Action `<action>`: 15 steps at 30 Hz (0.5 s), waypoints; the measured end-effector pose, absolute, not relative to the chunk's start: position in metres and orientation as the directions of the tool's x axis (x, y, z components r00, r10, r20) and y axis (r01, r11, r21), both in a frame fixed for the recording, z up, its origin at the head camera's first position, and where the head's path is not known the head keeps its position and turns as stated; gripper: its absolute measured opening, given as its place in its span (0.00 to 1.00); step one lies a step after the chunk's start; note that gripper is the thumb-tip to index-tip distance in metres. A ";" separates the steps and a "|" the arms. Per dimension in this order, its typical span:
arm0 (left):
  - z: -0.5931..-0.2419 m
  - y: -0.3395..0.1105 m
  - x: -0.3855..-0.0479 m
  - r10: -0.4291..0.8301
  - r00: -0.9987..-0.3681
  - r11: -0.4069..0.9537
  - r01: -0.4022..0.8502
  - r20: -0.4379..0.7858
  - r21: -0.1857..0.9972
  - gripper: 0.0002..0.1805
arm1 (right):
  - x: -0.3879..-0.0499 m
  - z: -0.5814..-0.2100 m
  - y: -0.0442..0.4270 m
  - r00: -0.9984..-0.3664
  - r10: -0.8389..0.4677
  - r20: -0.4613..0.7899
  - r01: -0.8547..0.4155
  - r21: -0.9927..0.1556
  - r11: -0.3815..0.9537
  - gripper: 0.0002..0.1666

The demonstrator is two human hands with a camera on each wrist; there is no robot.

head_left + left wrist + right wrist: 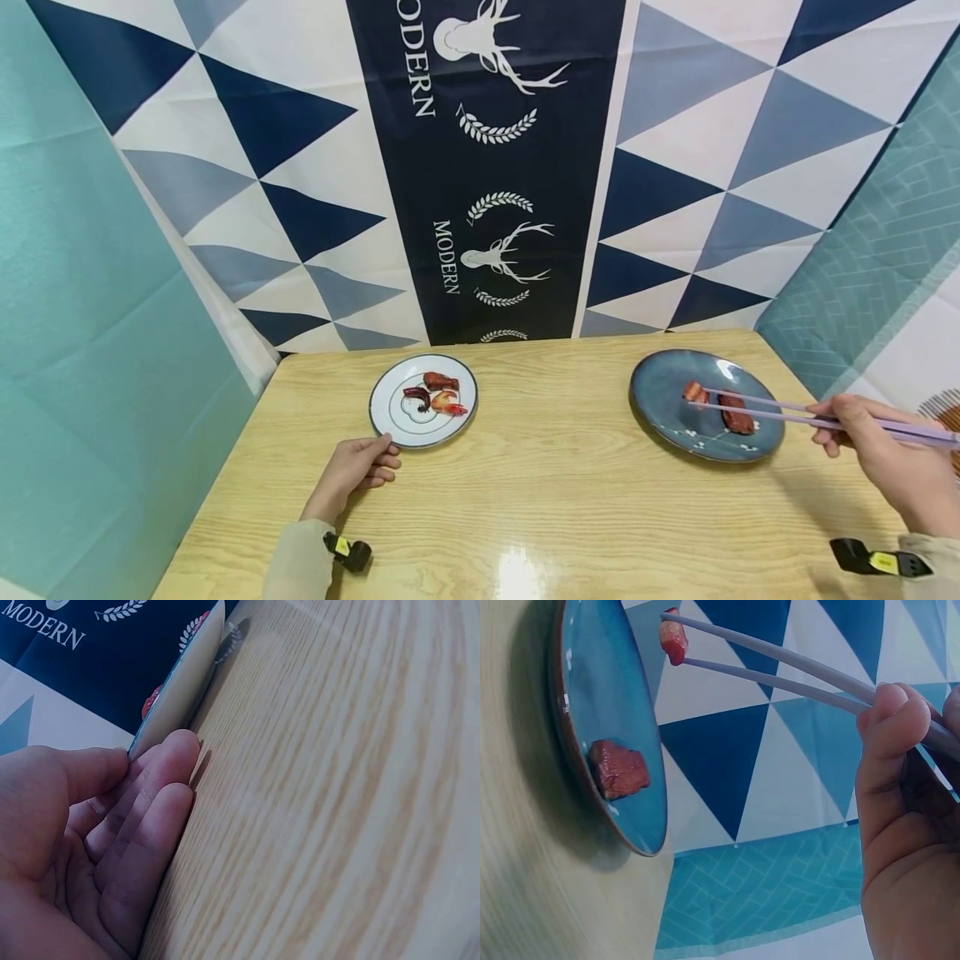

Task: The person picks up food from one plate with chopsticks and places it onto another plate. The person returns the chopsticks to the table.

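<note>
My left hand (358, 471) pinches the near-left rim of a white plate (390, 421) with a dark edge; the left wrist view shows thumb and fingers (161, 769) at that rim. Several reddish-brown food pieces (441, 382) lie on it. At the right, my right hand (892, 454) holds lilac chopsticks (795, 416). Between their tips is a small red-and-pale piece (673, 637), which the right wrist view shows raised off the blue plate (604, 682). A darker brown piece (619, 769) rests on that plate.
Both plates stand toward the back of the light wood table (525, 483). Behind it hangs a patterned cloth (510, 167) with triangles and deer heads. Teal cloth (82, 333) covers the left side, and more hangs at the right.
</note>
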State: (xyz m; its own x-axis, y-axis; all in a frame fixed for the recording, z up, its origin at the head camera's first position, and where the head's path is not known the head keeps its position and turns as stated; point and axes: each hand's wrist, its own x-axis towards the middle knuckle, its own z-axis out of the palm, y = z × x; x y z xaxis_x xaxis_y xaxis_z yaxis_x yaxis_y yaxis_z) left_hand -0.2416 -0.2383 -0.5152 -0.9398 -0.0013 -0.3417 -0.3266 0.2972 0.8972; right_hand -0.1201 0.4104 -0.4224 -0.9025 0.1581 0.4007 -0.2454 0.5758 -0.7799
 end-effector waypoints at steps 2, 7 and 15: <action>-0.515 -0.238 -0.241 -0.001 -0.939 0.299 -0.328 -0.343 0.896 0.23 | -0.120 -0.421 0.410 -0.898 0.168 0.407 -0.242 -0.776 0.583 0.17; -0.513 -0.238 -0.241 0.003 -0.943 0.300 -0.317 -0.333 0.900 0.22 | -0.120 -0.418 0.407 -0.880 0.213 0.425 -0.242 -0.786 0.569 0.17; -0.515 -0.237 -0.241 -0.007 -0.941 0.302 -0.326 -0.339 0.896 0.22 | -0.121 -0.411 0.407 -0.881 0.209 0.423 -0.229 -0.771 0.595 0.16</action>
State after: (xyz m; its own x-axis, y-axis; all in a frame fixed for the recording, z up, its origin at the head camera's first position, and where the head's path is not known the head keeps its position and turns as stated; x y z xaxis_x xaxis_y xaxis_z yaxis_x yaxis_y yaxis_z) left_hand -0.2406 -0.2369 -0.5145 -0.9406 -0.0073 -0.3394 -0.3257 0.3019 0.8960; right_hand -0.1212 0.4066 -0.4109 -0.8814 0.2093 0.4234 -0.2289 0.5948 -0.7706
